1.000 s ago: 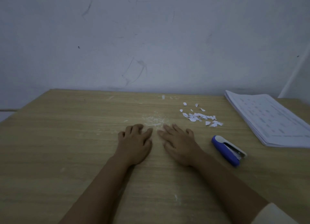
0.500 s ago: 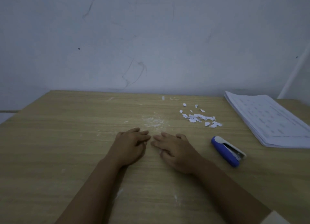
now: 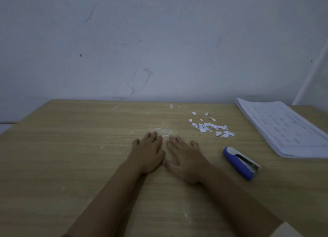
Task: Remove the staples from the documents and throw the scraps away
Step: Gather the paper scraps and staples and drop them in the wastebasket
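Your left hand (image 3: 148,154) and right hand (image 3: 184,159) lie flat and empty left of the stapler (image 3: 239,163), so beyond it the scraps (image 3: 211,127) remain unbinned and the documents (image 3: 287,128) sit untouched.

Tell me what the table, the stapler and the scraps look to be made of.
Table: wood or wood-look laminate, matte, pale straight grain.
Stapler: blue body, probably plastic, with a grey part that could be metal.
Scraps: torn white paper, ragged edges.
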